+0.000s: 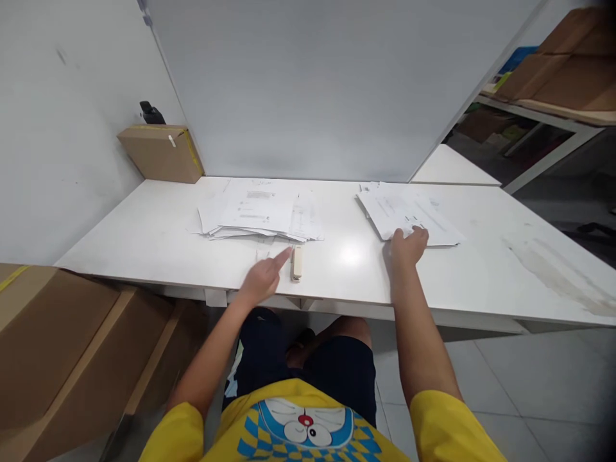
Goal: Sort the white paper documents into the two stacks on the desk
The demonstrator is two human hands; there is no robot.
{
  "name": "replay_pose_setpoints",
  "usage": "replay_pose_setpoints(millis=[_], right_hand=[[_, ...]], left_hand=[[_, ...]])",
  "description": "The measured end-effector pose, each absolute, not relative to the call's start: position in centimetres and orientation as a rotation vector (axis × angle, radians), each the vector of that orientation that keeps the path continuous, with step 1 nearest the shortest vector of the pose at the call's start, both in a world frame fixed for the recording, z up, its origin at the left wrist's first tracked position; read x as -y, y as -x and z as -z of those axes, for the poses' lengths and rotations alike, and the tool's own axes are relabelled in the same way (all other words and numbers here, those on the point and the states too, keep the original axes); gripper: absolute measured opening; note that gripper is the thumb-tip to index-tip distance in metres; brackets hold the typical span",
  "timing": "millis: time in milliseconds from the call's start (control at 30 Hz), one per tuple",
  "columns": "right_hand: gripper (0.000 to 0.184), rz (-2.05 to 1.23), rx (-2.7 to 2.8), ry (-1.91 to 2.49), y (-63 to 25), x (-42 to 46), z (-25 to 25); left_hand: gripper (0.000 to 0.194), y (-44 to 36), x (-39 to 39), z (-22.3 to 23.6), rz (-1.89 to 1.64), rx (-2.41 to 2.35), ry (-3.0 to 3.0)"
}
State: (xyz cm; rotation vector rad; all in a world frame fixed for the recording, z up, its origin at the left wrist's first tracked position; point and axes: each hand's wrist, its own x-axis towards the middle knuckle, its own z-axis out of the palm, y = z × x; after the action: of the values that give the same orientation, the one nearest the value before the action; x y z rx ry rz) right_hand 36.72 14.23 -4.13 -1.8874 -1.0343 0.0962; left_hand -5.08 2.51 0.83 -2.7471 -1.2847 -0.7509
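My left hand (263,280) is over the front of the white table, its index finger stretched out and the other fingers curled under. That fingertip is at the side of a cream stapler (297,264), which lies lengthwise near the front edge; nothing shows in the hand. My right hand (409,247) is at the near edge of the right stack of papers (402,212), thumb and fingers bent onto the top sheet. The fingertips are partly hidden. A wider, uneven stack of printed papers (255,208) lies behind the stapler.
On the white table (481,269), a closed cardboard box (161,153) stands at the back left. Larger cardboard boxes (58,346) are below at the left. A grey panel (308,90) rises behind the table. Shelving with a cardboard box (568,70) stands at the right.
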Motion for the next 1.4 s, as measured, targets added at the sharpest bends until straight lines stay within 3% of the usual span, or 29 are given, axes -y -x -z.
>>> replay_pose_setpoints(millis=[200, 400, 567, 733, 833, 933, 1067, 1400], right_hand=[[0.028, -0.036, 0.791, 1.872, -35.5, -13.7, 2.3], [0.018, -0.010, 0.856, 1.722, -33.8, -12.8, 0.6], [0.020, -0.355, 1.238, 1.532, -27.4, -12.1, -0.9], [0.029, -0.978, 1.402, 1.272, -17.3, -12.8, -2.4], [0.051, -1.164, 1.246, 1.236, -13.0, -13.5, -2.6], [0.061, -1.138, 1.181, 1.248, -11.8, -14.3, -2.5], [0.054, -0.933, 1.205, 1.329, -13.9, -15.2, -2.1], [0.050, -0.841, 1.102, 1.463, -18.1, -16.7, -2.6]], left_hand=[[0.059, 9.6, -10.6, -2.8, 0.650, 1.477, 2.408], [0.039, 9.6, -10.6, -1.9, 0.674, 1.332, 2.433], [0.033, 9.2, -10.0, -1.9, 0.648, 1.229, 2.496], [0.034, 8.9, -9.9, -1.8, 0.671, 1.195, 2.598], [0.038, 9.0, -10.1, -1.5, 0.718, 1.251, 2.652], [0.054, 9.3, -10.6, -1.1, 0.786, 1.570, 2.479], [0.084, 9.5, -11.3, -0.4, 0.840, 2.031, 2.141], [0.065, 9.6, -11.1, -1.0, 0.888, 1.842, 2.278]])
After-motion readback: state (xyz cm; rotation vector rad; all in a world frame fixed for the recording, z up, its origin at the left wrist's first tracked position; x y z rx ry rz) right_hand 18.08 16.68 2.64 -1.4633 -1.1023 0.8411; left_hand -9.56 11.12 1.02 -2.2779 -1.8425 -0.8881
